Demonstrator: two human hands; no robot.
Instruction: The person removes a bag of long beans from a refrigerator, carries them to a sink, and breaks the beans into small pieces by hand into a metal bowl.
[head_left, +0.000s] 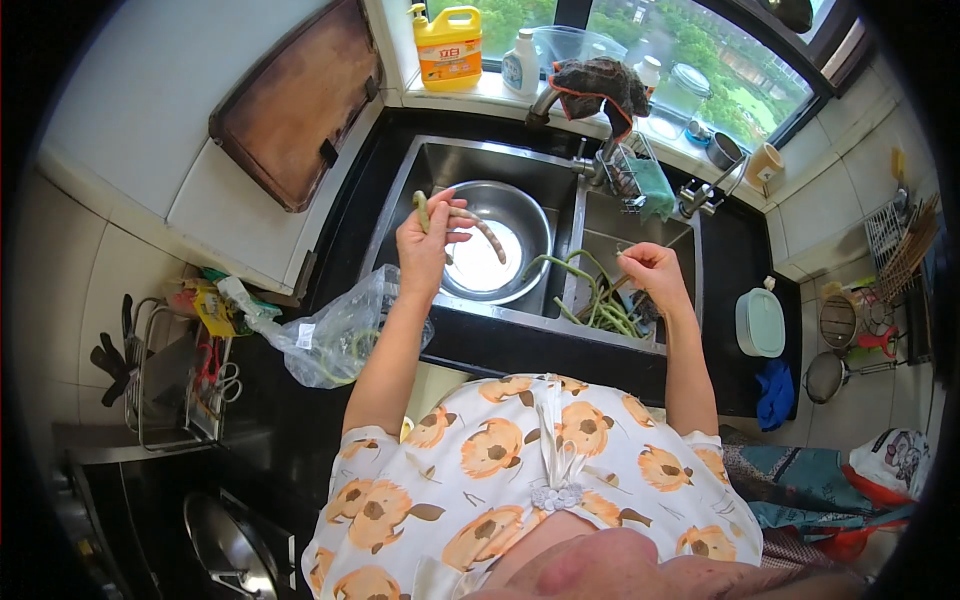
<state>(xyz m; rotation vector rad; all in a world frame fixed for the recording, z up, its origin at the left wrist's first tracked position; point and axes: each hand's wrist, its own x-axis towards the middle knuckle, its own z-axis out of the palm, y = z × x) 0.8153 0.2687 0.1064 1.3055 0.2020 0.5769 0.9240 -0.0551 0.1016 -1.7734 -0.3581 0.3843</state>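
Observation:
My left hand is closed around a few pieces of long bean, above a stainless steel bowl. One piece, pale with a brownish tint, hangs out over the bowl, and a greenish end curls up by the thumb. The bowl rests in the larger sink basin. Over the smaller basin, my right hand pinches a small thin greenish bit, probably a bean end. Below that hand lies a tangle of green long beans, with several stems reaching over the divider.
A clear plastic bag lies on the black counter left of the sink. Two faucets and a wire caddy stand behind the basins. A pale green lidded box and a blue cloth are at right. Knives and scissors fill a rack at left.

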